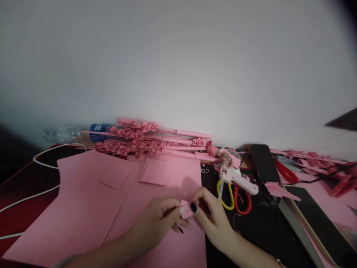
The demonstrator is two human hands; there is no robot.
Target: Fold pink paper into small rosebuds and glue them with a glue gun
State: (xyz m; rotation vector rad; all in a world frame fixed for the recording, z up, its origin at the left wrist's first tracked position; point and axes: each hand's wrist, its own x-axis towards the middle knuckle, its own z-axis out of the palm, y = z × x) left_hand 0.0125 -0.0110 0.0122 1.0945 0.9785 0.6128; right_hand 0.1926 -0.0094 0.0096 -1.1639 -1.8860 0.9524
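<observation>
Between my two hands is a small piece of pink paper, pinched by the fingertips from both sides. My left hand grips its left edge with thumb and fingers closed. On the other side, my right hand presses the paper's right edge between a dark-nailed thumb and a bent finger. Both hands hover over large pink sheets spread on the table. Past them lie a short stack of pink squares and a loose square. The fingers partly cover the held paper, so its exact folds are hidden.
A pink glue gun lies right of my hands, beside yellow-and-red-handled scissors. Pink paper flowers on stems line the wall, with a plastic bottle on the left. A phone is at right; a white cable curves at left.
</observation>
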